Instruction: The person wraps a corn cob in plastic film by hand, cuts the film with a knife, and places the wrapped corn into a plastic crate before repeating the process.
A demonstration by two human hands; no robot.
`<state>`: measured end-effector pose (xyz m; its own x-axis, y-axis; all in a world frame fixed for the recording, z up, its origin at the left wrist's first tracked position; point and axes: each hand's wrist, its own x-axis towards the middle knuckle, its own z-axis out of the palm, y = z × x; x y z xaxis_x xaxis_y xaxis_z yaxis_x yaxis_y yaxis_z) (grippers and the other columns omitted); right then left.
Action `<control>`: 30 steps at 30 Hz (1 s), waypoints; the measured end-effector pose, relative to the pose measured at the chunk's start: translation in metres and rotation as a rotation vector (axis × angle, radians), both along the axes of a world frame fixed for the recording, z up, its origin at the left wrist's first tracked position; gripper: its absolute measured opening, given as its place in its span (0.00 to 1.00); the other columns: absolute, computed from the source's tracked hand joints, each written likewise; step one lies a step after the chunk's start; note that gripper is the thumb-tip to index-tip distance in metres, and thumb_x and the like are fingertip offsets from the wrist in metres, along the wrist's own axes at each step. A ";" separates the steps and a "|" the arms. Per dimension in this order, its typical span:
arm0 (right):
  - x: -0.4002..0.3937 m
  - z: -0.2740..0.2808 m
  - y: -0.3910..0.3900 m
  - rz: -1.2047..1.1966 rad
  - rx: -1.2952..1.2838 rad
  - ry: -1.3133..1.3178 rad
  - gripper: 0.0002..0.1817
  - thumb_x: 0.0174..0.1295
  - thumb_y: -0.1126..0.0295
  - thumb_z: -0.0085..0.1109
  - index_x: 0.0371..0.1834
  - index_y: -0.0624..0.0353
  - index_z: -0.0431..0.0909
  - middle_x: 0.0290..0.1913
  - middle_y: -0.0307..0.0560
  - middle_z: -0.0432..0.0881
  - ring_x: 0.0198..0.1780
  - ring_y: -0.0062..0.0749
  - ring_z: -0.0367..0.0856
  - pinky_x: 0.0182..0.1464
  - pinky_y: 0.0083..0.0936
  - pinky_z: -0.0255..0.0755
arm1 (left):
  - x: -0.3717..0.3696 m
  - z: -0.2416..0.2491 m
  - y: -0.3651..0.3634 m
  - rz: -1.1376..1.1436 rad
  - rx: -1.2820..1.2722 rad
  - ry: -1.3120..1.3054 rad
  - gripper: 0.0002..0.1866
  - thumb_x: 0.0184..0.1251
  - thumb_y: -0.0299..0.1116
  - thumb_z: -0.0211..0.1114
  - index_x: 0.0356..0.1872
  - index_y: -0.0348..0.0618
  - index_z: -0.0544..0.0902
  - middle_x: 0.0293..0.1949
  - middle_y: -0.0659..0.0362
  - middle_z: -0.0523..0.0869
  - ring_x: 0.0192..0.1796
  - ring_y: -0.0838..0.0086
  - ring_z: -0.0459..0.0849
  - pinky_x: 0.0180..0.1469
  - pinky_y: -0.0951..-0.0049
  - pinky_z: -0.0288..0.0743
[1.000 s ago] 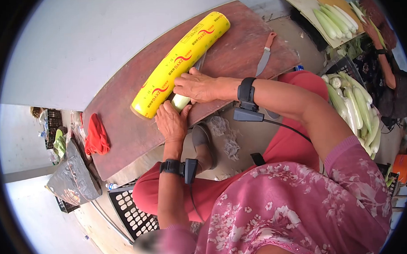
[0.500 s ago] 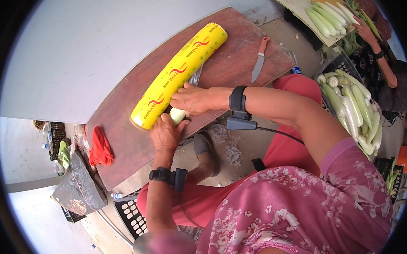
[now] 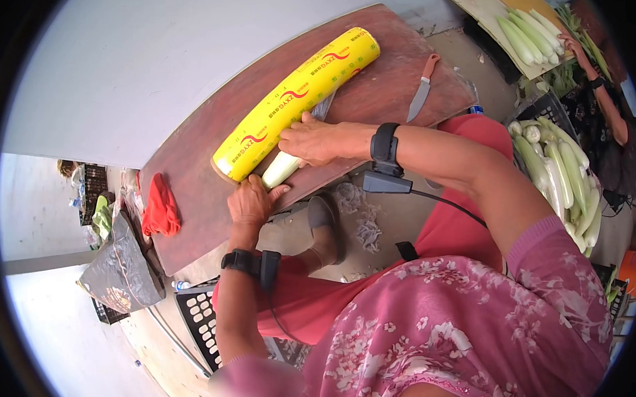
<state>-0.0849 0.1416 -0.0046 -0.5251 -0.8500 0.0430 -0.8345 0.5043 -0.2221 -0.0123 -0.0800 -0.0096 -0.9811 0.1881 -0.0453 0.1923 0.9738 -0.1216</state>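
On the reddish-brown board point(image 3: 210, 132) lies a large yellow roll of cling film point(image 3: 293, 101). A pale green, long vegetable point(image 3: 280, 170) sits along its near side. My left hand point(image 3: 251, 203) grips the vegetable's left end, thumb toward me. The other end is under my right hand point(image 3: 314, 141), whose fingers curl over it close to the roll. A strip of clear film point(image 3: 322, 109) shows beyond my right hand. How far the film covers the vegetable cannot be made out.
A knife point(image 3: 423, 88) lies on the board's right part, a red cloth point(image 3: 161, 207) at its left end. To the right stands a crate of pale green vegetables point(image 3: 558, 165). Another person's hand point(image 3: 572, 47) touches similar vegetables point(image 3: 529, 37) on a second board.
The view has shifted slightly. More of the vegetable shows between my hands, which are farther apart along it. The other person's hand stays by the vegetables on the second board.
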 end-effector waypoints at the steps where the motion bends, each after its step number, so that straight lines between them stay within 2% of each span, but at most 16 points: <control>1: 0.000 0.003 0.000 0.005 0.009 -0.016 0.20 0.57 0.65 0.64 0.49 0.62 0.73 0.49 0.54 0.74 0.55 0.47 0.73 0.57 0.53 0.58 | 0.000 0.004 -0.002 -0.002 -0.014 -0.042 0.43 0.48 0.77 0.54 0.33 0.36 0.79 0.33 0.44 0.85 0.37 0.54 0.86 0.36 0.58 0.79; 2: 0.000 0.005 0.000 0.011 0.019 -0.033 0.20 0.57 0.66 0.63 0.50 0.63 0.73 0.50 0.56 0.75 0.56 0.49 0.74 0.58 0.57 0.59 | -0.001 0.006 -0.006 0.033 -0.034 -0.110 0.44 0.49 0.77 0.53 0.34 0.36 0.80 0.33 0.43 0.85 0.38 0.54 0.86 0.36 0.58 0.79; 4: -0.001 0.004 0.000 0.003 0.024 -0.028 0.19 0.57 0.65 0.63 0.49 0.62 0.72 0.49 0.53 0.73 0.55 0.46 0.72 0.56 0.51 0.58 | -0.003 0.013 -0.017 0.101 -0.077 -0.252 0.45 0.50 0.77 0.51 0.35 0.35 0.81 0.35 0.42 0.86 0.39 0.53 0.87 0.36 0.58 0.79; 5: 0.000 0.002 -0.001 -0.004 0.024 -0.030 0.18 0.58 0.65 0.63 0.48 0.61 0.72 0.49 0.52 0.72 0.55 0.44 0.71 0.56 0.48 0.57 | -0.003 0.016 -0.022 0.105 -0.086 -0.292 0.44 0.52 0.77 0.51 0.37 0.36 0.83 0.38 0.43 0.86 0.43 0.53 0.86 0.40 0.58 0.79; 8: 0.000 0.007 -0.002 -0.013 0.064 -0.066 0.18 0.58 0.65 0.63 0.48 0.61 0.71 0.50 0.53 0.72 0.55 0.45 0.71 0.56 0.49 0.57 | 0.002 0.026 -0.032 0.132 -0.013 -0.344 0.40 0.56 0.73 0.54 0.38 0.39 0.84 0.38 0.45 0.86 0.45 0.54 0.85 0.44 0.57 0.78; 9: -0.001 0.003 -0.002 -0.006 0.047 -0.040 0.18 0.59 0.65 0.63 0.48 0.62 0.71 0.50 0.53 0.72 0.55 0.45 0.71 0.56 0.49 0.57 | 0.006 0.045 -0.024 0.184 -0.032 -0.402 0.31 0.57 0.64 0.63 0.42 0.42 0.84 0.41 0.47 0.86 0.49 0.54 0.84 0.47 0.58 0.78; 12: -0.001 0.005 -0.002 -0.005 0.055 -0.045 0.18 0.59 0.65 0.62 0.47 0.62 0.72 0.50 0.53 0.72 0.56 0.45 0.71 0.56 0.50 0.57 | 0.017 0.058 -0.031 0.177 -0.113 -0.346 0.22 0.56 0.47 0.70 0.42 0.39 0.81 0.42 0.44 0.84 0.47 0.50 0.83 0.47 0.55 0.76; 15: -0.001 0.003 -0.002 -0.004 0.031 -0.031 0.16 0.59 0.65 0.62 0.46 0.61 0.72 0.49 0.52 0.72 0.55 0.44 0.71 0.54 0.48 0.58 | 0.029 0.061 0.010 0.091 0.229 0.069 0.17 0.53 0.32 0.70 0.43 0.39 0.77 0.39 0.46 0.83 0.43 0.48 0.82 0.43 0.55 0.75; 16: 0.000 0.002 -0.002 0.000 0.011 -0.031 0.16 0.59 0.65 0.61 0.46 0.61 0.72 0.48 0.51 0.72 0.55 0.44 0.71 0.54 0.48 0.58 | 0.030 0.053 0.024 -0.052 0.394 0.234 0.14 0.55 0.26 0.66 0.42 0.39 0.75 0.38 0.47 0.82 0.42 0.48 0.80 0.42 0.55 0.75; 18: -0.001 0.001 0.001 -0.001 -0.025 -0.027 0.15 0.59 0.65 0.61 0.45 0.60 0.72 0.48 0.50 0.72 0.54 0.43 0.71 0.53 0.46 0.58 | 0.031 0.045 0.056 -0.142 0.572 0.327 0.16 0.55 0.26 0.65 0.45 0.37 0.75 0.42 0.47 0.79 0.46 0.50 0.78 0.48 0.57 0.73; 23: -0.003 -0.006 0.003 0.000 -0.074 -0.005 0.15 0.58 0.65 0.61 0.45 0.58 0.72 0.47 0.49 0.72 0.54 0.42 0.71 0.52 0.44 0.57 | 0.017 -0.010 0.066 -0.115 0.700 0.351 0.26 0.52 0.24 0.68 0.55 0.37 0.73 0.53 0.45 0.77 0.55 0.49 0.74 0.59 0.56 0.67; 26: -0.004 0.000 0.005 0.008 -0.067 -0.040 0.16 0.57 0.65 0.62 0.45 0.58 0.72 0.47 0.48 0.72 0.54 0.41 0.71 0.53 0.44 0.57 | 0.018 -0.013 0.064 -0.056 0.731 0.305 0.30 0.49 0.25 0.70 0.57 0.39 0.72 0.57 0.46 0.75 0.59 0.50 0.72 0.63 0.56 0.63; 30: -0.005 0.000 0.010 0.016 -0.133 -0.112 0.20 0.55 0.64 0.64 0.50 0.58 0.73 0.48 0.47 0.73 0.55 0.41 0.71 0.53 0.44 0.57 | 0.013 -0.013 0.061 -0.057 0.695 0.287 0.32 0.48 0.28 0.73 0.58 0.41 0.72 0.55 0.47 0.76 0.58 0.51 0.72 0.61 0.56 0.63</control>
<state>-0.0901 0.1514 -0.0048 -0.5194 -0.8490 0.0973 -0.8083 0.4512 -0.3782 0.0006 -0.0190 -0.0222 -0.9243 0.1309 0.3587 0.2981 0.8343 0.4638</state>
